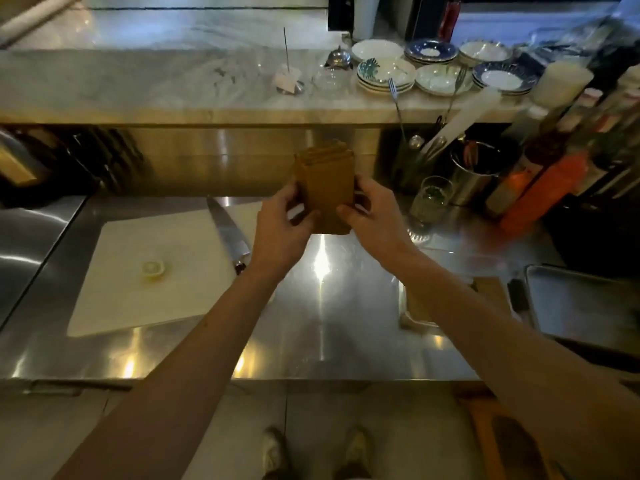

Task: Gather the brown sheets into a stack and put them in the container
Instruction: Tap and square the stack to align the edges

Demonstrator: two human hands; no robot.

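A stack of brown sheets (327, 183) is held upright above the steel counter, its top edges slightly fanned. My left hand (280, 226) grips the stack's left side and lower edge. My right hand (372, 216) grips its right side with the thumb on the front. A clear container (407, 317) with more brown sheets (490, 289) inside lies on the counter at the right, mostly hidden behind my right forearm.
A white cutting board (138, 289) with a lemon half (153, 269) and a large knife (230, 233) lies at the left. A metal tray (581, 306) sits at the right. Glass (429, 202), utensil pot (476, 171), bottles (543, 192) and plates (386, 74) crowd the back right.
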